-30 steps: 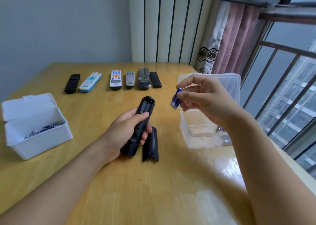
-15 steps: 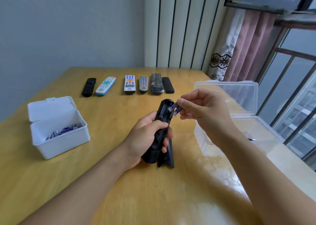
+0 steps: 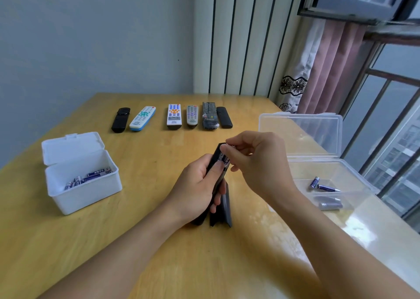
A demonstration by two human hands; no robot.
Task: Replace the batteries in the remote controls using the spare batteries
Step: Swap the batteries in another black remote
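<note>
Wooden table (image 3: pixel 141 248): black remote (image 3: pixel 218 162) is gripped upright in left hand (image 3: pixel 195 189), AAA battery (image 3: pixel 225 160) is pinched by right hand (image 3: pixel 254 160) at the open compartment; polarity should be checked, spring end seated first.

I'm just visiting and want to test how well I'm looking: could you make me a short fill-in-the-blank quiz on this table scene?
1. The left hand grips a black remote whose detached cover lies on the ____.
2. A row of ____ remotes lies at the far side.
3. The white box on the left has its lid ____.
4. The right hand presses a ____ into the held remote.

Missing words: table; six; open; battery
</note>
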